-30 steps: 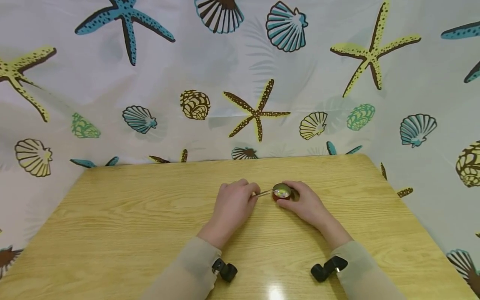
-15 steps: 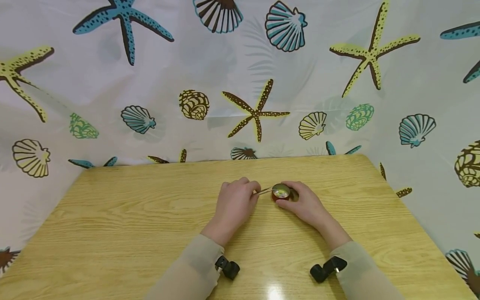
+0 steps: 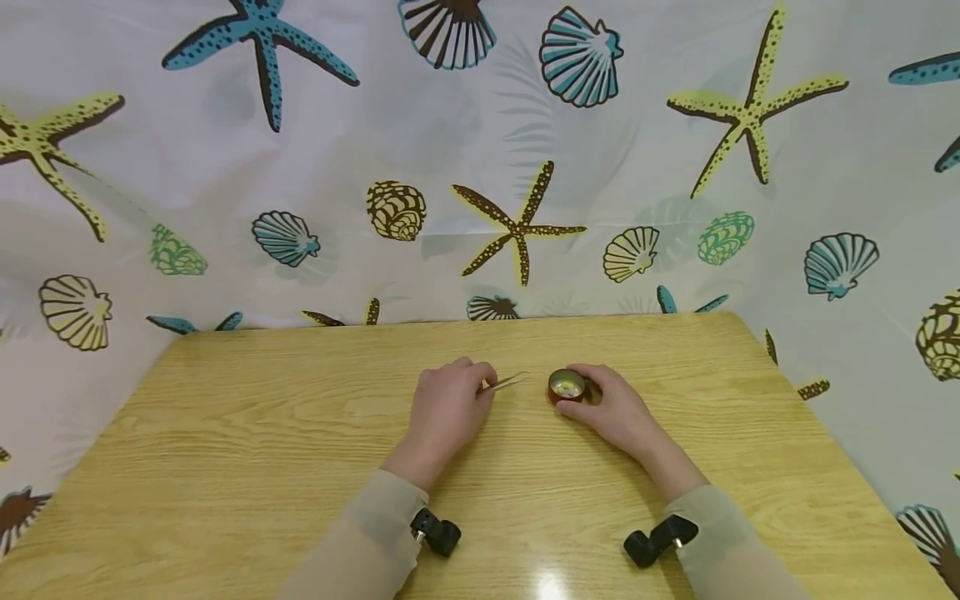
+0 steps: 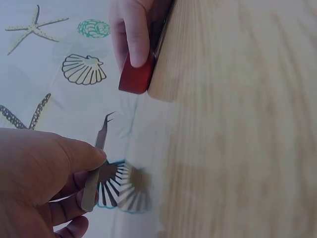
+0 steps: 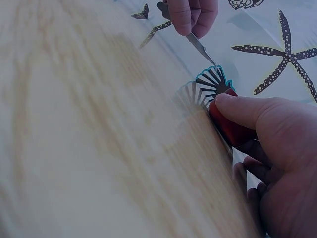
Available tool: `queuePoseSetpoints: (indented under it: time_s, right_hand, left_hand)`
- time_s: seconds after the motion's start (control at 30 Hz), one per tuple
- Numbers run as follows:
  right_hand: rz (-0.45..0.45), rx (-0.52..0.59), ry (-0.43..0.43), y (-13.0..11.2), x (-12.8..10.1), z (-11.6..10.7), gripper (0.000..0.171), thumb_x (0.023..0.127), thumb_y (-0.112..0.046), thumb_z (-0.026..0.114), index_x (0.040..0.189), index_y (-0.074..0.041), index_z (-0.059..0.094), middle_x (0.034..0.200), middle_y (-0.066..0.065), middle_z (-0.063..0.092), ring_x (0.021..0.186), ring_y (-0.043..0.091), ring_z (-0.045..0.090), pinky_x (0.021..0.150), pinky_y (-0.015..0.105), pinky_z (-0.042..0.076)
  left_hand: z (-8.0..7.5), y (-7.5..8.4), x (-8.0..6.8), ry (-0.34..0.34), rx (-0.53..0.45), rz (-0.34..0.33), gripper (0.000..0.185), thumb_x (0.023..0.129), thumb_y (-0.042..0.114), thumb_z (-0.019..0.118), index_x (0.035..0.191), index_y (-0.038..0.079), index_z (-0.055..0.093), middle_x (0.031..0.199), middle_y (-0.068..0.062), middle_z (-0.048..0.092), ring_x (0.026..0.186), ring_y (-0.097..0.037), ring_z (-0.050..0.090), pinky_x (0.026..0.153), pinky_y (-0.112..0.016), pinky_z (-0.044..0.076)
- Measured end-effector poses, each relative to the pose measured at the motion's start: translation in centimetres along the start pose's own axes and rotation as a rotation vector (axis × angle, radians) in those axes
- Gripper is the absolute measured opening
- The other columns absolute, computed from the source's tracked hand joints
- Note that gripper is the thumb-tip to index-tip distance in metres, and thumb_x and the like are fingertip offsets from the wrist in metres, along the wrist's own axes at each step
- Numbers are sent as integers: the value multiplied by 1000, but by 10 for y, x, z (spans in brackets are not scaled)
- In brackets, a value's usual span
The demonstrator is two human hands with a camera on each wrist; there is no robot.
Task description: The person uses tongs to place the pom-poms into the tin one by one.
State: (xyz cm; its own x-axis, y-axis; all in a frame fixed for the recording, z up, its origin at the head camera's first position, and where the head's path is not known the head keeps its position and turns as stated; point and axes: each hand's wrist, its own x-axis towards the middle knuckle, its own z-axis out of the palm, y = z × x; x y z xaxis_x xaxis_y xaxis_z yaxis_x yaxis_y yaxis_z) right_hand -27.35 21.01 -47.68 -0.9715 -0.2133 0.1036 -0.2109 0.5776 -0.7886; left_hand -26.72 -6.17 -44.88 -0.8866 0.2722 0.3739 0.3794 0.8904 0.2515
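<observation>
Hands, pair, on wooden table (image 3: 225,433).
Left hand (image 3: 446,406) pinches tweezers (image 3: 506,382), tips just beside small red tin (image 3: 566,387); right hand (image 3: 611,408) grips tin.

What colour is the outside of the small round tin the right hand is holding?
Red. The tin shows its red side wall best in the left wrist view, gripped by the right hand.
</observation>
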Motion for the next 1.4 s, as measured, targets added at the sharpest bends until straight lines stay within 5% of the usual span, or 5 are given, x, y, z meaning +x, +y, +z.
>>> queuePoseSetpoints:
  time_s: [0.53,1.4]
  right_hand:
    - [-5,-14,1,2,1,0,64,101,-29,85,156,-8,61,147,17,63,142,39,56,121,59,39]
    - [8,-26,-25,7,2,-4,73,103,-31,83,163,-5,52,157,21,56,150,42,49,124,61,36]
  left_hand:
    - [-1,-43,10,-103,39,-161,11,103,19,82,114,17,82,90,-2,70,79,-23,65,80,-52,51]
    - [-1,-46,13,-204,-22,-205,21,103,23,82,122,14,79,98,-3,71,86,-26,67,83,-52,53]
